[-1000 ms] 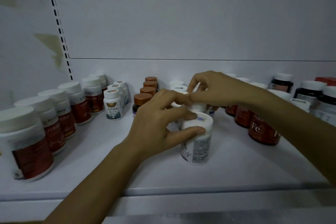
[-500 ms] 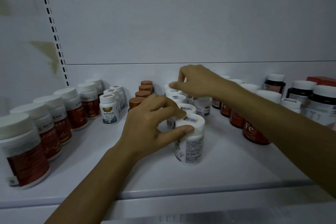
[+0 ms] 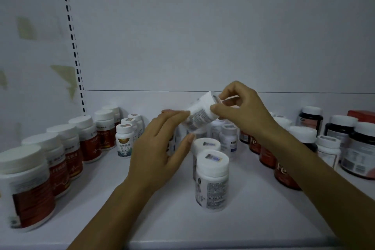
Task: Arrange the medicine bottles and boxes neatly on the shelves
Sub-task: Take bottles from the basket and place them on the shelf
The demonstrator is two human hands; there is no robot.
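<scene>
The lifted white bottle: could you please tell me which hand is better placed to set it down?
Right, probably: the right hand grips the tilted white bottle near its cap, above the shelf, while the left hand is open beside it, holding nothing.

White shelf [image 3: 142, 219], red-labelled jars [image 3: 32, 193] at left, white bottles [image 3: 212, 180] centre, dark bottles [image 3: 359, 148] right.

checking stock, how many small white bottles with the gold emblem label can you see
3, in a row left of the left hand: front bottle, middle bottle, back bottle. Others may be hidden behind that hand.
</scene>
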